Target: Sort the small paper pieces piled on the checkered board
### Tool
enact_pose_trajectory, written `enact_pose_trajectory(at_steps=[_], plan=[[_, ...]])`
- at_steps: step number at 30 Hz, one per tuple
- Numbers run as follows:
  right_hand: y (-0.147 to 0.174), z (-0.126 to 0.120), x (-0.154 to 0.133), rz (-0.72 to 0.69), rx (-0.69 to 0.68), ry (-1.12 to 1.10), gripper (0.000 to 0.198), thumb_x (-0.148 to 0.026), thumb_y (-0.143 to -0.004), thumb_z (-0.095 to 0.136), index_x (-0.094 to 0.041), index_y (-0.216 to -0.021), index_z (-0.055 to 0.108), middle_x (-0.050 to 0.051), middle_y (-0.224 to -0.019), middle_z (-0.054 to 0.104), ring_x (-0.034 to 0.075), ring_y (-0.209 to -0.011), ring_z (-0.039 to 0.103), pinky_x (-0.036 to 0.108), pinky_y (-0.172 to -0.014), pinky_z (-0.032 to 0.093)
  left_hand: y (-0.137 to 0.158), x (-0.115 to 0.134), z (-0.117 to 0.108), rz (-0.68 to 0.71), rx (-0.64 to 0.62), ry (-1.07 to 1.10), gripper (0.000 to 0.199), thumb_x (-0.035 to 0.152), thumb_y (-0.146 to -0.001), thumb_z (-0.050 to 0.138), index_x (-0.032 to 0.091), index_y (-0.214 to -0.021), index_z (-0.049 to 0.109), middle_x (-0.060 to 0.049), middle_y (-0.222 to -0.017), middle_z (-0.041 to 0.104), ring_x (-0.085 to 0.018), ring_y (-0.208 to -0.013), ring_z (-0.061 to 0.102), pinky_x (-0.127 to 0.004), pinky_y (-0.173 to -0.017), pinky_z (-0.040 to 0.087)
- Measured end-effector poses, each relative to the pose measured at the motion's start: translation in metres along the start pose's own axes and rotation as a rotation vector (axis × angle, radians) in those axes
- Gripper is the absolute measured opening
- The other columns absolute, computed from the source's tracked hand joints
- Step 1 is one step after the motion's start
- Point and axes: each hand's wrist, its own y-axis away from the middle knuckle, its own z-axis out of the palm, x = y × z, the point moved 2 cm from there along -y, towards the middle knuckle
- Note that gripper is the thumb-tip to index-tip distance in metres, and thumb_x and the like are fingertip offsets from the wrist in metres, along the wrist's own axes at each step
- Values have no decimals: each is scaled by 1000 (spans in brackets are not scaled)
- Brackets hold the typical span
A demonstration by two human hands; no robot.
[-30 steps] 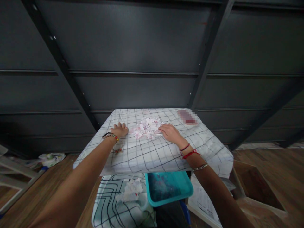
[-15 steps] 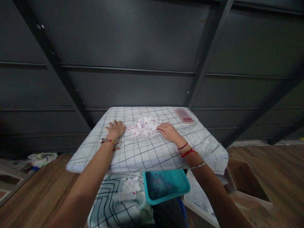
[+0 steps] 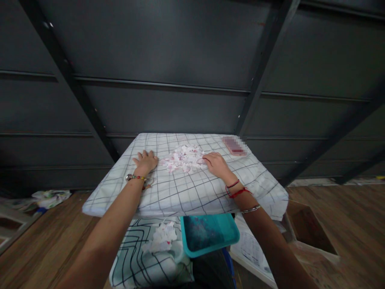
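Note:
A loose heap of torn white paper scraps (image 3: 184, 159), some with pink marks, lies mid-table on a white checked cloth (image 3: 192, 196). To its left, my left hand (image 3: 146, 161) rests flat on the cloth with fingers spread, holding nothing. My right hand (image 3: 216, 163) is at the heap's right edge, palm down. Its fingers are drawn together and bent against the outermost scraps; what is between the fingertips is too small to make out.
A pink phone-like object (image 3: 234, 145), partly pixelated, lies at the back right. Below the table's front edge are a teal tray (image 3: 210, 249) and more scraps (image 3: 164, 237) on patterned fabric. An open box (image 3: 311, 228) stands on the right floor. Dark panels (image 3: 165, 108) rise behind.
My right hand has shifted slightly right and away from the heap's middle. My left hand stays flat in the same place. The view has moved a little.

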Motion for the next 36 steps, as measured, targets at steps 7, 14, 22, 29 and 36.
enact_pose_trajectory(at_steps=[7,14,22,29,36], plan=[[0,5,0,-43,-75,-40,20,-15,-89,47,-16,-94,66,8,-92,68,20,-88,59,33,-82,41,4,4,-4,17,-24,-23,57,38,-87,21,18,-137,39,-16,-150,24,-39,-136,17,-65,-102,18],[0,5,3,24,-34,-2,19,-14,-88,47,-14,-95,65,10,-92,68,21,-90,59,34,-83,41,5,4,-5,34,-28,-39,56,37,-87,21,18,-137,39,-17,-149,26,-40,-135,19,-65,-100,20],[2,3,-4,-95,-74,-97,20,-15,-88,49,-16,-91,68,8,-88,69,20,-84,60,33,-81,43,8,6,-8,27,-18,-33,53,36,-87,23,20,-133,43,-16,-148,28,-39,-135,21,-64,-100,21],[1,0,-6,-83,-52,-21,21,-15,-87,47,-15,-92,67,9,-88,68,20,-85,58,34,-83,40,5,4,-6,30,-36,-30,55,37,-87,21,19,-135,40,-15,-149,26,-39,-136,18,-65,-102,18],[2,-3,-9,-118,-69,-42,22,-16,-88,45,-16,-91,66,8,-87,67,20,-84,57,33,-81,40,2,3,-4,33,-53,-24,56,37,-87,20,18,-137,38,-16,-150,24,-39,-137,15,-66,-102,16]])
